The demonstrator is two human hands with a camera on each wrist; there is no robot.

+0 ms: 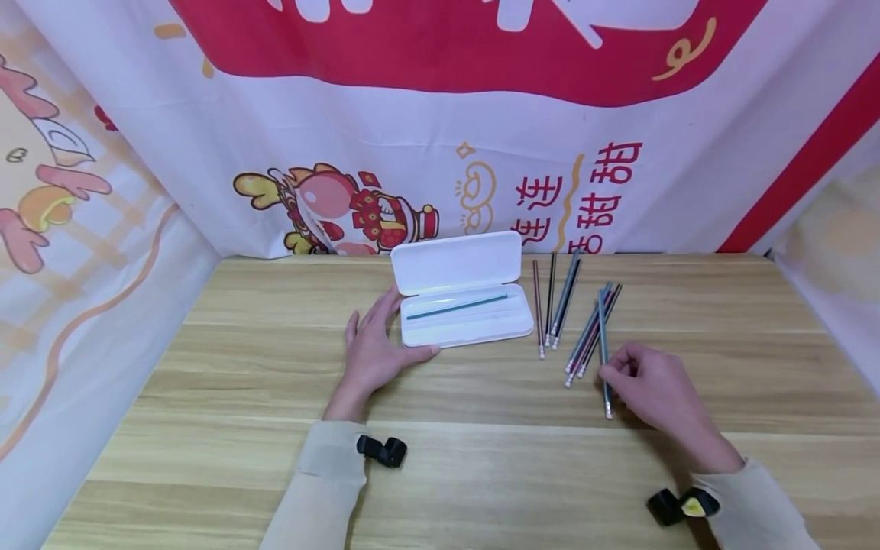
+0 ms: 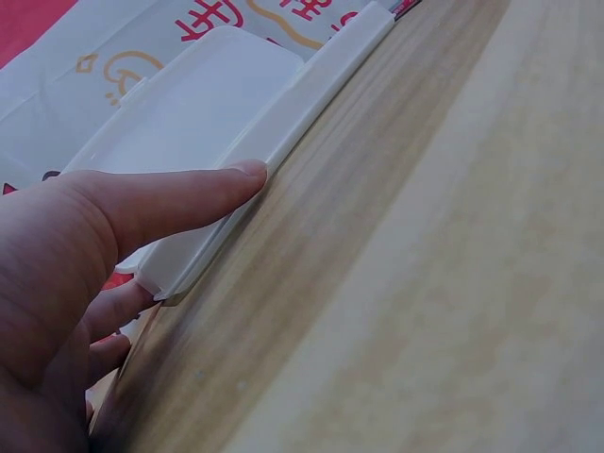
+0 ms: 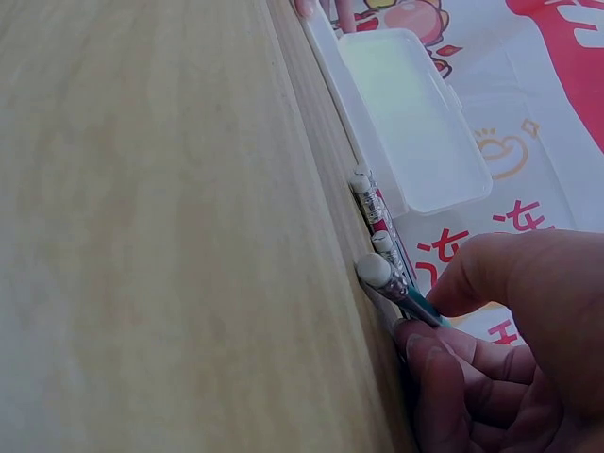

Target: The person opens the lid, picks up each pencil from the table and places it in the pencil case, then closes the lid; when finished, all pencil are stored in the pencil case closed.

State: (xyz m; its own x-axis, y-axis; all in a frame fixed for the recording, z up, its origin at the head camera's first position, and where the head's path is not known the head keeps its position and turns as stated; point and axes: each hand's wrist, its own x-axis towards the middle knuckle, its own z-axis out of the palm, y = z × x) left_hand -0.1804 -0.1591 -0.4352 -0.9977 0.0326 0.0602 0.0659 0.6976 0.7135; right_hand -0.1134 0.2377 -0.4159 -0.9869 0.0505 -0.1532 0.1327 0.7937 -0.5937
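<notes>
A white pencil case (image 1: 474, 330) lies with its lid (image 1: 457, 263) raised, and one teal pencil (image 1: 454, 307) rests inside it. My left hand (image 1: 374, 351) grips the left end of the case, thumb along the front edge and fingers round the side, as the left wrist view also shows. To the right, my right hand (image 1: 653, 382) pinches a teal pencil (image 1: 603, 328) between thumb and fingers near its eraser end. In the right wrist view that pencil's white eraser (image 3: 375, 271) points out from the fingertips. The held pencil overlaps a small pile of pencils (image 1: 584, 344).
Between the case and the pile lie several more pencils (image 1: 550, 305), erasers toward me. Everything rests on a wood-grain table (image 1: 481, 473). A printed cloth (image 1: 385, 122) hangs right behind the table's back edge.
</notes>
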